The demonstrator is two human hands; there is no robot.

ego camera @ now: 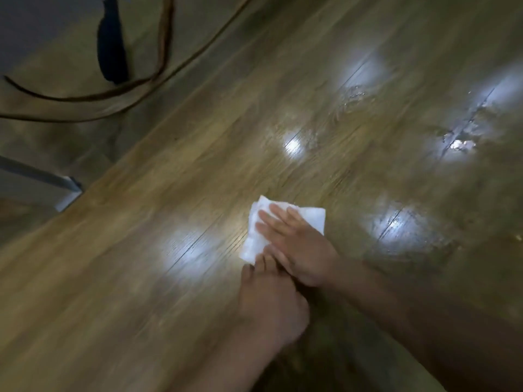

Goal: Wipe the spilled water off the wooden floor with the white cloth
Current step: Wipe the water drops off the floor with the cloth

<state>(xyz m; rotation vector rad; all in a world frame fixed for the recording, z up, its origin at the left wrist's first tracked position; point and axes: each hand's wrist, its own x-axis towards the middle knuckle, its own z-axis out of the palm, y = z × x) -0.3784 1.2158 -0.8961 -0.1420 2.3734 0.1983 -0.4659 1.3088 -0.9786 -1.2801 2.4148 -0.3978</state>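
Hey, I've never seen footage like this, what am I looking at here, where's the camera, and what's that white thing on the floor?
There is no machine here. The one picture comes from a camera worn on a person's head, looking down. The right hand presses flat on a white cloth lying on the wooden floor. Just below it is a bare foot, not a second hand; the left hand is out of view. Spilled water glistens on the boards to the upper right. The bright patches are lights reflected in the floor. Cables lie at upper left.
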